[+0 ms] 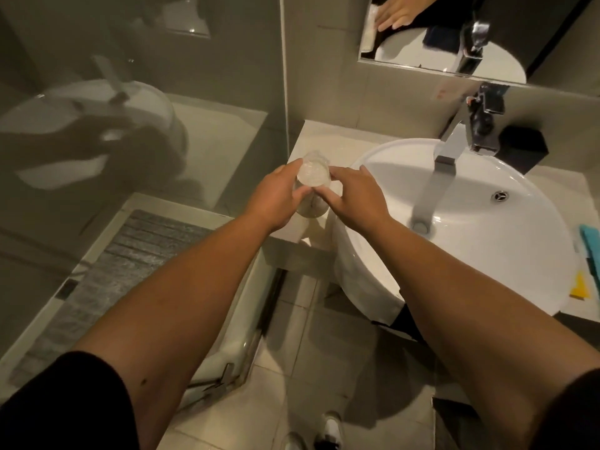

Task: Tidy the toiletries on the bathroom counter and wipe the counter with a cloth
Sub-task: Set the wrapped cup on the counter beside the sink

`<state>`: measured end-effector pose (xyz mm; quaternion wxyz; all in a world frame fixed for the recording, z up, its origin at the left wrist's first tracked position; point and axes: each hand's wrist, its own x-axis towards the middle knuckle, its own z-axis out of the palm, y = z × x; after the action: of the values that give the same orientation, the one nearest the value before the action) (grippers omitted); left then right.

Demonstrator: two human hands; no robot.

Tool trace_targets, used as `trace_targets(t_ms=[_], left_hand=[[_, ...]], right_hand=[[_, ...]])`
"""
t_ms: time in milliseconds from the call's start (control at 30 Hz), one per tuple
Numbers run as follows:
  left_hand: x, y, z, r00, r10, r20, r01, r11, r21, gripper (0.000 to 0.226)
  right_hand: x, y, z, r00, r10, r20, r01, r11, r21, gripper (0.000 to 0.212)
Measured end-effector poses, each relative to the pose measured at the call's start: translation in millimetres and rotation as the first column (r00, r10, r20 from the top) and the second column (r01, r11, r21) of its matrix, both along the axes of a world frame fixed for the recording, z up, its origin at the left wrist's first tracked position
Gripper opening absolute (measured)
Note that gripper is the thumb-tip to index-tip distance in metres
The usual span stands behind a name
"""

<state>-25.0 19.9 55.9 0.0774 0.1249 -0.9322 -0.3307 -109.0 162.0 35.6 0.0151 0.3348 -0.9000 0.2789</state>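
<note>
A: Head view first. What can you count?

B: Two bare hands, one clear glass jar, one white basin, one tap, one dark square holder, one mirror, one blue cloth.

A: Where is the jar?

B: The clear glass jar (312, 177) is over the left stretch of the pale counter (328, 139), just beside the rim of the white basin (470, 241). Whether its base touches the counter I cannot tell; the hands cover its lower part.

A: How are the hands set?

B: The left hand (279, 198) wraps the jar's left side, fingers curled around it, thumb near the top rim. The right hand (354, 198) presses on the jar's right side with fingers closed against the glass. Both grip it, one from each side.

A: How does the jar look?

B: Transparent, round, with a wide mouth facing the camera. Its walls show a faint pale tint. What is inside, if anything, I cannot make out.

A: And the rest?

B: The chrome tap (454, 157) reaches over the basin from the back. The dark square holder (522, 149) stands just right of it, against the wall. The blue cloth (589, 241) lies at the basin's far right, cut by the frame edge. The mirror (454, 34) above reflects a hand.
</note>
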Motion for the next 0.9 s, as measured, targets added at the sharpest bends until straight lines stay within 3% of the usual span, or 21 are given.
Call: trace_targets(t_ms=[200,567,733,900], left_hand=[[-15,46,27,0.991,-0.110,-0.077,0.108,0.994,-0.029,0.035],[-61,177,17,0.926,-0.347,-0.150,0.344,0.938,-0.051,0.040],[-101,247,21,0.901,-0.408,-0.146,0.402,0.913,-0.068,0.049],[-154,309,24,0.843,-0.501,-0.197,0.499,0.864,-0.062,0.043]], right_hand=[[1,59,32,0.994,-0.091,-0.064,0.089,0.995,-0.035,0.050],[0,201,27,0.919,-0.390,-0.061,0.385,0.919,-0.082,0.048],[-20,268,37,0.872,-0.488,-0.042,0.484,0.871,-0.082,0.044],[-63,334,46,0.857,-0.515,-0.022,0.513,0.856,-0.069,0.041]])
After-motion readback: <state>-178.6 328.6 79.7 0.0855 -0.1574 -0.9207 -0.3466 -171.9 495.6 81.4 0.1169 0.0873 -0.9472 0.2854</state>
